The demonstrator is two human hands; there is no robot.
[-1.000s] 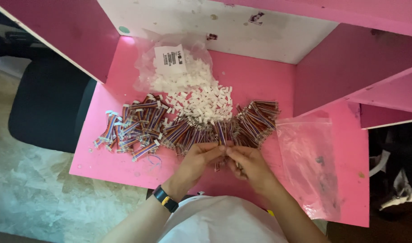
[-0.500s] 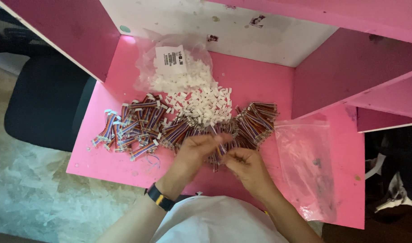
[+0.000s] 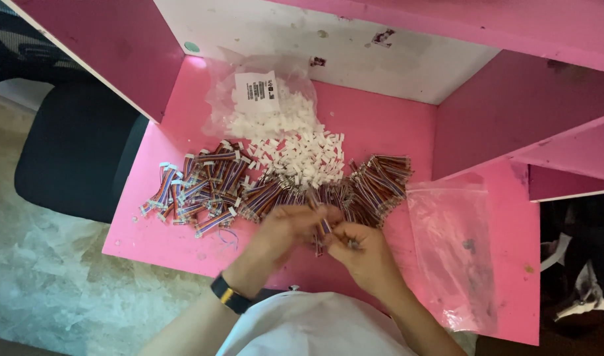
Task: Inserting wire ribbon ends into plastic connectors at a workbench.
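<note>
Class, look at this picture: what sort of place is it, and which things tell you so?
Probably a small assembly workbench: a pink table with side partitions, heaps of short wire bundles and white plastic connectors, and both hands joining parts.

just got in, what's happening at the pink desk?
A person sits at a pink desk with both hands close together near its front edge. The left hand and right hand pinch a short multicoloured wire lead between them. Behind the hands lies a spread of similar wire bundles, and beyond those a heap of small white connector housings spills from a clear bag. An empty-looking clear bag lies flat on the right.
</note>
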